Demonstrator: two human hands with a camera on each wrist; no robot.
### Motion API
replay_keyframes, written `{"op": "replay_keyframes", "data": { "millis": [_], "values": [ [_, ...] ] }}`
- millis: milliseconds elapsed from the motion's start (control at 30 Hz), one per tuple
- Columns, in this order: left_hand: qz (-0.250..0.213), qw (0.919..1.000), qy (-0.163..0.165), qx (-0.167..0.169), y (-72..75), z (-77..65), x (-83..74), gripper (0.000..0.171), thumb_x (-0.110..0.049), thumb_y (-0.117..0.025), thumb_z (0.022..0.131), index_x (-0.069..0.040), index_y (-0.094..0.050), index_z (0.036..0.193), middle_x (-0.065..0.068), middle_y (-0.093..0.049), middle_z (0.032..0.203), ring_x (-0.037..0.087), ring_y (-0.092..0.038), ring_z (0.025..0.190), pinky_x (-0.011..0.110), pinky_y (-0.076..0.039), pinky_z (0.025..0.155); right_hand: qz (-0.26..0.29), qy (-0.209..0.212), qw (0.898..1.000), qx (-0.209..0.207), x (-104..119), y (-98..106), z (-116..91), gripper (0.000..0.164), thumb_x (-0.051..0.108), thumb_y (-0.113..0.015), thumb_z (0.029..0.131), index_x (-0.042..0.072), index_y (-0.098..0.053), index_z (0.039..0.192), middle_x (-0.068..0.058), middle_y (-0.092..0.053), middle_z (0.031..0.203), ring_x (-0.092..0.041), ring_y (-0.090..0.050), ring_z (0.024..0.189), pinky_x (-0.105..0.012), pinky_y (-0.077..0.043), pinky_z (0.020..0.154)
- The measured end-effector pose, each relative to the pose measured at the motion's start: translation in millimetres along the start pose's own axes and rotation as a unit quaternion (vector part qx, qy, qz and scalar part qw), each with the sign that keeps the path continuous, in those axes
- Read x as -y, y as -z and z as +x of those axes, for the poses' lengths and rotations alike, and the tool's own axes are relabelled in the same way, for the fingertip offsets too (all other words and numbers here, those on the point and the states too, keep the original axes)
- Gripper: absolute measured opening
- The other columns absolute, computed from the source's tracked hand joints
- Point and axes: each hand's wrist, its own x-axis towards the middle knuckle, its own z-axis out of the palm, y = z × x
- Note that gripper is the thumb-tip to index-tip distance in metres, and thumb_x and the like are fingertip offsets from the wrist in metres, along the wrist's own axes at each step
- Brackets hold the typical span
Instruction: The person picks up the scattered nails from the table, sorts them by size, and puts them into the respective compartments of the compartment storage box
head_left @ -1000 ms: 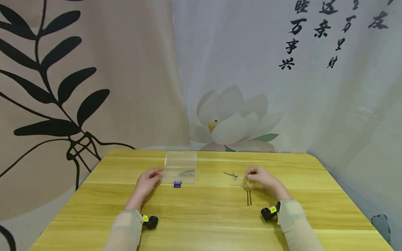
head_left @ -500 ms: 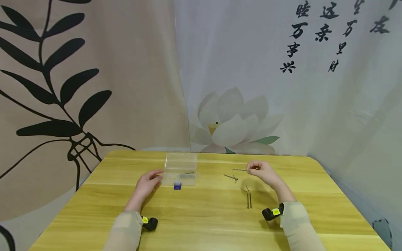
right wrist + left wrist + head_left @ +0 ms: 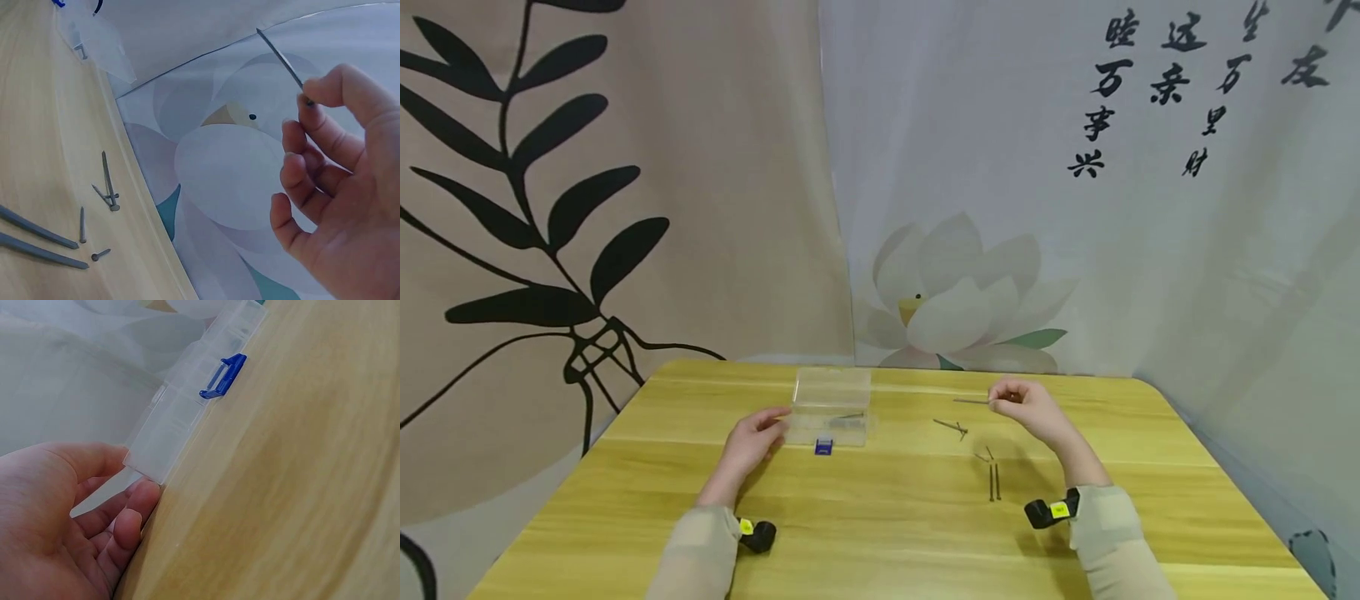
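Note:
My right hand (image 3: 1024, 407) is raised over the table and pinches a long nail (image 3: 972, 402) between thumb and index finger. Its other fingers are loosely bent in the right wrist view. At the left end of a clear plastic box (image 3: 805, 435), my left hand (image 3: 749, 447) holds the near corner with thumb and fingertips. The box has its lid (image 3: 832, 387) up and a blue latch (image 3: 232, 374) at the front; some nails (image 3: 848, 416) lie inside. Below the right hand lie two long nails (image 3: 44, 252), with short nails (image 3: 82, 225) beside them and a small cluster of nails (image 3: 112, 199).
The wooden table (image 3: 880, 533) reaches back to a printed curtain (image 3: 970, 167) with a lotus and dark leaves. Both forearms wear a black camera, such as the right wrist camera (image 3: 1051, 510), and pale sleeves (image 3: 1112, 533).
My right hand has lifted a nail up and away from the cluster, then stayed nearly still. The left hand keeps its place at the box. The head view has tilted slightly.

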Motion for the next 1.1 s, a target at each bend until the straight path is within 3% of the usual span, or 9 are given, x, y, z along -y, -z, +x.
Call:
{"op": "replay_keyframes", "data": {
  "millis": [467,800,1100],
  "values": [
    [0.011,0.9999,-0.008,0.01,-1.7,4.2,-2.7,0.034,-0.015,-0.058,0.098,-0.005,-0.061,0.13,0.015,-0.065,0.101,0.02,-0.059,0.076,0.028,-0.048,0.056,-0.011,0.0,1.0,-0.001,-1,1,0,0.01,0.012,-0.064,0.094,0.002,-0.065,0.095,-0.011,-0.061,0.099,-0.024,-0.053,0.081,-0.031,-0.047,0.073],
    [0.012,0.9998,-0.017,0.008,4.6,6.1,-0.1,0.034,-0.015,-0.058,0.098,-0.005,-0.061,0.13,0.015,-0.066,0.101,0.02,-0.06,0.075,0.029,-0.049,0.057,-0.004,0.009,1.0,-0.003,-1,-10,8,0.011,0.014,-0.063,0.094,0.004,-0.066,0.095,-0.013,-0.062,0.1,-0.028,-0.054,0.083,-0.033,-0.047,0.075],
    [-0.002,0.9997,-0.019,0.012,0.3,4.0,2.9,0.034,-0.013,-0.058,0.098,-0.002,-0.06,0.13,0.018,-0.065,0.103,0.019,-0.06,0.075,0.027,-0.048,0.055,0.006,0.018,0.999,0.025,17,-25,38,0.008,0.009,-0.061,0.095,0.004,-0.066,0.096,-0.01,-0.064,0.099,-0.022,-0.056,0.086,-0.038,-0.048,0.079]
  ]
}}
